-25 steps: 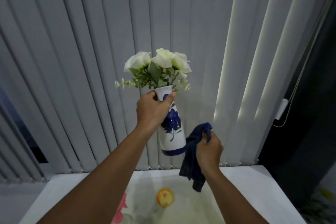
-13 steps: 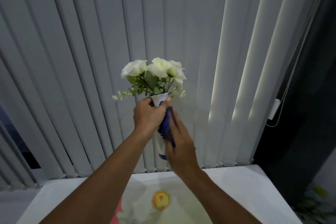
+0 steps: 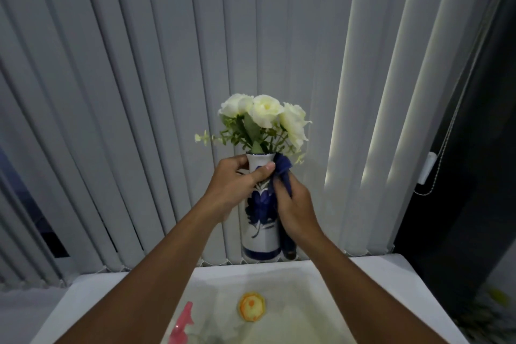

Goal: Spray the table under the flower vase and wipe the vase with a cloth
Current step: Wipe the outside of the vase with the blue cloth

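A white vase (image 3: 261, 234) with a blue flower pattern and a blue band at its foot hangs in the air above the white table (image 3: 391, 288). White roses (image 3: 264, 112) with green leaves stand in it. My left hand (image 3: 237, 186) grips the vase's neck from the left. My right hand (image 3: 294, 205) presses a dark blue cloth (image 3: 283, 172) against the vase's right side, near the neck. Part of the cloth hangs down behind the vase on the right.
On the table below lie a small orange round object (image 3: 251, 306) and the pink head of a spray bottle (image 3: 181, 324) at the lower left. Grey vertical blinds (image 3: 139, 92) fill the background. A blind cord with a white weight (image 3: 428, 167) hangs at the right.
My right hand came up from below the vase's foot with the cloth and now rubs it along the vase's right side near the neck. The vase has turned, so more of its blue pattern shows.
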Available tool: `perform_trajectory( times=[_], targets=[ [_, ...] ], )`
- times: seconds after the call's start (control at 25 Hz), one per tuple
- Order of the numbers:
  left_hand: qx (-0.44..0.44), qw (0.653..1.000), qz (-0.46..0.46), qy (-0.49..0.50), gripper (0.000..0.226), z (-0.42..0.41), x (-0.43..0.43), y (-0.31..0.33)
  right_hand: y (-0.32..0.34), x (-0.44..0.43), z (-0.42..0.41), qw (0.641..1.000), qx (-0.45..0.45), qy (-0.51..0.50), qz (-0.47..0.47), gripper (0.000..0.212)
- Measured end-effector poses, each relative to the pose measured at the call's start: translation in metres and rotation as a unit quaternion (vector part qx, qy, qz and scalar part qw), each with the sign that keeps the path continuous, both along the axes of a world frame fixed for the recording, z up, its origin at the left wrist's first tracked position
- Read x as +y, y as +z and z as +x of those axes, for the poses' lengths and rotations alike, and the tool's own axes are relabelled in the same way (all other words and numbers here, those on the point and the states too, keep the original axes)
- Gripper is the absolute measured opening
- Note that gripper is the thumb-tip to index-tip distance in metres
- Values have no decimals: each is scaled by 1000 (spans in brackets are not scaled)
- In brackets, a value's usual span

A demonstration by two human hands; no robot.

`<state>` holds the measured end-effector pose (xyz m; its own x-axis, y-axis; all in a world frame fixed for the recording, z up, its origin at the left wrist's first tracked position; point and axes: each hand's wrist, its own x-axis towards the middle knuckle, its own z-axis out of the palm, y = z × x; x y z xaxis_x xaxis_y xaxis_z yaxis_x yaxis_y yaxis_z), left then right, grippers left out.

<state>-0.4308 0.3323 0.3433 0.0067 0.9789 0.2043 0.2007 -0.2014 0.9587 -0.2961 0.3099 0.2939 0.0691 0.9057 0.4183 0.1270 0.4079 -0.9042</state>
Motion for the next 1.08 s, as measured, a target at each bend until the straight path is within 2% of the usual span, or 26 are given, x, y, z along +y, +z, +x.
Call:
perform_trajectory(
  times=[0.12, 0.24, 0.28, 0.36, 0.44, 0.52, 0.64, 0.76, 0.92, 1.0, 1.08],
  targets=[
    [-38, 999, 0, -33, 15, -2, -5, 4, 2, 2, 8, 992, 82, 61, -75, 23],
    [-61, 997, 1, -41, 13, -7, -6, 12, -34, -9, 8, 972, 140, 74, -175, 28],
    [-69, 997, -1, -43, 14, -8, -5, 14, -45, -15, 5, 953, 186, 82, -224, 33],
    [-76, 996, -4, -44, 15, -8, -6, 16, -59, -26, -1, 891, 303, 96, -324, 43],
    [-81, 996, -4, -30, 17, -3, -7, 10, -60, -33, -6, 836, 378, 110, -381, 49],
    [-86, 996, 5, 0, 19, 2, -8, 1, -60, -36, -11, 824, 404, 103, -384, 50],
    [-7, 997, 41, 65, 31, 9, -9, -10, -60, -37, -20, 861, 382, 32, -334, 39],
    [52, 992, 39, 110, 39, 11, -12, -10, -58, -39, -25, 907, 312, -39, -281, 22],
    [62, 993, 10, 96, 27, 5, -12, -11, -41, -32, -17, 963, 141, -71, -219, 24],
    [75, 994, 5, 81, 34, 6, -12, -16, -26, -18, -11, 982, 51, -85, -158, 25],
    [74, 995, -8, 59, 40, 10, -17, -20, -9, -6, -6, 989, 7, -116, -91, 24]
  ],
)
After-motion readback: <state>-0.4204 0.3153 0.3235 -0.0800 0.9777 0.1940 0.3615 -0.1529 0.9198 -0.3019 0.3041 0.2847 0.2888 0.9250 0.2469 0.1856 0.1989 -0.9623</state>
